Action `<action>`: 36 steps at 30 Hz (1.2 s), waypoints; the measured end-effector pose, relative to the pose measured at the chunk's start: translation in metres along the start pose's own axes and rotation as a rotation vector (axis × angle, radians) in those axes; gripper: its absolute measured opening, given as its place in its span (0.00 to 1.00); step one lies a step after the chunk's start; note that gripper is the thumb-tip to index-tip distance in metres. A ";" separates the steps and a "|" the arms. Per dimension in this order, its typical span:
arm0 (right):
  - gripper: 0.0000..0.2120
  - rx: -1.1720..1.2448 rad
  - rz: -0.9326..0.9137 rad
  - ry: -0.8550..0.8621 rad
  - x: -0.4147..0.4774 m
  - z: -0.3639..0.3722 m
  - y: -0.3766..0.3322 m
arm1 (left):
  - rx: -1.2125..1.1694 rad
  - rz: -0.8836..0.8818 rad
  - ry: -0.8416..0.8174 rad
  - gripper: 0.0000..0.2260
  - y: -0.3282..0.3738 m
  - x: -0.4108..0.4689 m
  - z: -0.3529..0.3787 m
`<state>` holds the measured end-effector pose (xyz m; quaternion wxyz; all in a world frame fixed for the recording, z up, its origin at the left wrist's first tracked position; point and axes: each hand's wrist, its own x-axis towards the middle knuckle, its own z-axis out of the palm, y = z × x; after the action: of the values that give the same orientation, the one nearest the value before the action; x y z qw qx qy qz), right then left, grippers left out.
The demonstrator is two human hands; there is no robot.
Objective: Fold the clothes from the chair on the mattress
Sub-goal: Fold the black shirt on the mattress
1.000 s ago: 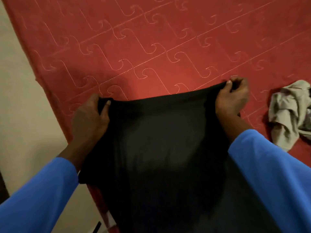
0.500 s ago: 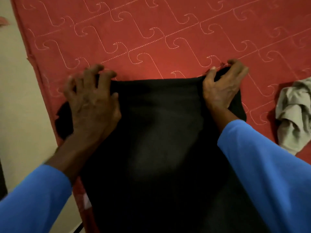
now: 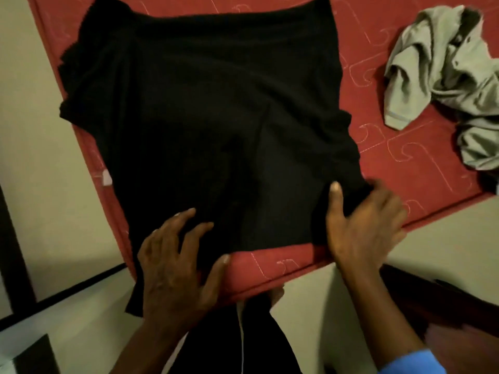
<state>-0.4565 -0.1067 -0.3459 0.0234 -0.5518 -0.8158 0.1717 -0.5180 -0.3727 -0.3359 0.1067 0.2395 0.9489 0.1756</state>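
Task barely begun, I judge: the black garment (image 3: 216, 117) lies spread, unfolded, centre-frame on the mattress (image 3: 405, 171), my left grip (image 3: 172, 271) and right grip (image 3: 364, 225) splayed flat on its lower edge, clasping nothing, and grey clothes (image 3: 445, 63) lie crumpled upper right.

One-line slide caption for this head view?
Left hand and right hand rest on the near edge of a black garment spread on a red mattress; a crumpled grey garment lies apart.

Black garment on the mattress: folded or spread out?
Spread out: the black garment lies flat across the red mattress, left hand and right hand at its near edge.
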 end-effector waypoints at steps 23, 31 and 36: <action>0.17 0.868 0.330 0.044 -0.063 -0.026 0.066 | 0.494 0.285 -0.266 0.45 -0.082 -0.051 -0.053; 0.13 0.878 0.467 0.038 -0.065 -0.008 0.088 | 0.818 0.112 -0.674 0.50 -0.035 -0.067 -0.041; 0.11 0.882 0.695 0.020 -0.054 0.004 0.078 | 0.821 0.124 -0.824 0.26 0.033 -0.019 -0.068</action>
<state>-0.3668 -0.1306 -0.3656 0.2016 -0.7279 -0.4366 0.4888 -0.5078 -0.3739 -0.2586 0.3548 0.3647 0.8038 -0.3082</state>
